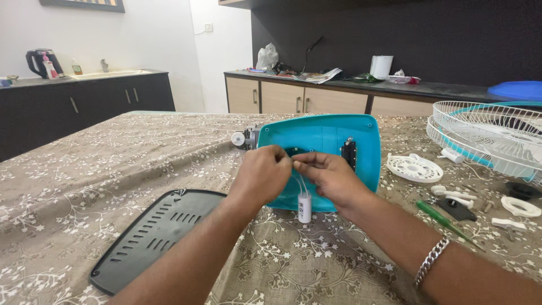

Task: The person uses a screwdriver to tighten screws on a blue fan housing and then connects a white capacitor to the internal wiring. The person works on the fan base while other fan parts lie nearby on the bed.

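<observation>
Nearest us, one dark vented cover plate (152, 237) lies flat on the bench (84, 169), left of the one teal fan base (322, 152). Over that base we see two hands: the left hand (259, 175) and right hand (330, 178) meet, fingers pinched on thin white wires. One white cylindrical capacitor (304, 207) hangs from those wires at the base's near edge. Right of the base lie one green screwdriver (446, 221) and one white fan grille (491, 135).
</observation>
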